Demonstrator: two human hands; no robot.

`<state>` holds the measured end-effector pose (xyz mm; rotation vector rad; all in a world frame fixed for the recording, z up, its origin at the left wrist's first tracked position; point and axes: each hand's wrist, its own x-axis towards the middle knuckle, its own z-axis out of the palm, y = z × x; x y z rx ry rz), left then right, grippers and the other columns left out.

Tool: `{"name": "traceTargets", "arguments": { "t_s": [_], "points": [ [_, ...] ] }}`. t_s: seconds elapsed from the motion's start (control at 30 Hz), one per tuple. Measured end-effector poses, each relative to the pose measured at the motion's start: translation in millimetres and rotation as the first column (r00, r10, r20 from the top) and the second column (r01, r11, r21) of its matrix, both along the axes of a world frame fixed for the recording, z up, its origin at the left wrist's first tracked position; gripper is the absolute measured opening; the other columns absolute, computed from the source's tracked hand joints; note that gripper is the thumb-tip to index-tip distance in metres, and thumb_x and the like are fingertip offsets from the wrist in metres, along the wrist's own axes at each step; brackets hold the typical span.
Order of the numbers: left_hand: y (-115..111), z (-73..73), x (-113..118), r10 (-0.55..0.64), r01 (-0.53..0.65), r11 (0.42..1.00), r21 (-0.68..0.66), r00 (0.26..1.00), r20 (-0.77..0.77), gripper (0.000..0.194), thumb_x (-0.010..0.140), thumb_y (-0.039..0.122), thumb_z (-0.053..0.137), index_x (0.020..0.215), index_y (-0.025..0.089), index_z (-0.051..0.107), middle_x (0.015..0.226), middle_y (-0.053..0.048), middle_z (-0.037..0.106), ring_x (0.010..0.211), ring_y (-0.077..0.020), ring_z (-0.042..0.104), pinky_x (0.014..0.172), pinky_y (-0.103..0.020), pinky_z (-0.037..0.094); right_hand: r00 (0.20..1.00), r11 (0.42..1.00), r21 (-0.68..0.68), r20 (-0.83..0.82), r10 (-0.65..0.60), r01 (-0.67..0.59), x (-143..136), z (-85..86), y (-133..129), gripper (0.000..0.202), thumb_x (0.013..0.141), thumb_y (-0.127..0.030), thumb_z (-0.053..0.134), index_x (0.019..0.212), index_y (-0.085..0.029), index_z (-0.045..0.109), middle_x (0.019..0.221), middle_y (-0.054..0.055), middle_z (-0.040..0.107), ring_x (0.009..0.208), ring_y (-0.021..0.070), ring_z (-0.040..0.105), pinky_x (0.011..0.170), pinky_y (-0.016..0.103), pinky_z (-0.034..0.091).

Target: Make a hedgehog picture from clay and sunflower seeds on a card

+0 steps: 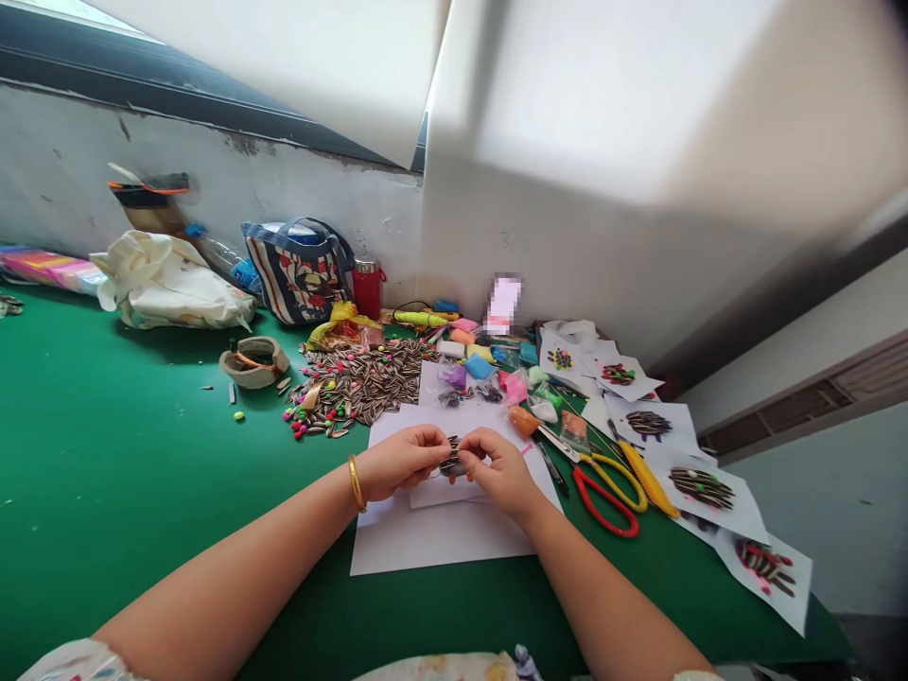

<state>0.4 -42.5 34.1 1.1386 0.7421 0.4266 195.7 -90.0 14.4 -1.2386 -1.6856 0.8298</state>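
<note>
A small dark figure covered with striped sunflower seeds (pixel 452 460) is between my two hands, over white paper (pixel 397 547). My left hand (pixel 406 462), with a gold bangle at the wrist, pinches its left side between thumb and fingers. From the right, my right hand (pixel 502 470) closes its thumb and forefinger on the same piece. Bits of orange show at its lower edge. My fingertips cover part of it, and I cannot tell whether it touches the paper.
Loose sunflower seeds (pixel 375 378) mixed with coloured balls lie behind the paper. Scissors (pixel 606 492) and a yellow craft knife (pixel 649 480) lie to the right, by several seed-picture cards (pixel 702 487). Bagged coloured clay (pixel 479 367), a bowl (pixel 253 363) and bags (pixel 298 274) stand farther back.
</note>
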Motion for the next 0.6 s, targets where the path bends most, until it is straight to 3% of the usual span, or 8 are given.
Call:
{"name": "traceTargets", "arguments": {
  "t_s": [0.17,0.27,0.4,0.6],
  "points": [
    [2,-0.6,1,0.065,-0.061,0.996,0.059,0.995,-0.074,0.031,0.078,0.047,0.066,0.082,0.017,0.057,0.051,0.007,0.042,0.037,-0.0043,0.025,0.036,-0.02,0.01,0.983,0.989,-0.141,-0.182,0.009,-0.035,10,-5.0,4,0.013,0.083,-0.032,0.062,0.081,-0.019,0.06,0.075,0.0,0.061,0.06,0.0134,0.061,0.058,0.027,0.051],
    [1,-1.5,1,0.049,-0.041,0.996,0.077,0.994,-0.097,0.033,0.079,0.049,0.064,0.082,0.016,0.059,0.053,0.006,0.043,0.038,-0.0048,0.025,0.037,-0.021,0.011,0.968,0.985,-0.158,-0.251,0.031,-0.073,11,-7.1,4,0.014,0.081,-0.032,0.065,0.082,-0.019,0.061,0.076,0.0,0.063,0.061,0.0135,0.062,0.06,0.028,0.052],
    [-2,-3.6,2,-0.022,0.033,0.994,0.109,0.995,-0.098,0.037,0.08,0.053,0.061,0.079,0.017,0.057,0.056,0.006,0.043,0.04,-0.0053,0.027,0.037,-0.021,0.014,0.978,0.992,-0.1,-0.202,0.053,-0.074,3,-4.6,0,0.009,0.081,-0.028,0.065,0.085,-0.019,0.064,0.078,0.001,0.065,0.062,0.0128,0.062,0.059,0.027,0.05],
    [-4,0.3,5,0.001,0.026,0.983,0.18,0.989,-0.146,0.036,0.08,0.053,0.059,0.077,0.017,0.056,0.053,0.006,0.042,0.042,-0.0062,0.028,0.039,-0.02,0.018,0.997,0.996,-0.072,-0.068,0.041,-0.046,5,1.0,1,0.005,0.082,-0.022,0.061,0.082,-0.019,0.065,0.078,0.001,0.064,0.064,0.0125,0.06,0.061,0.026,0.047]
  ]
}}
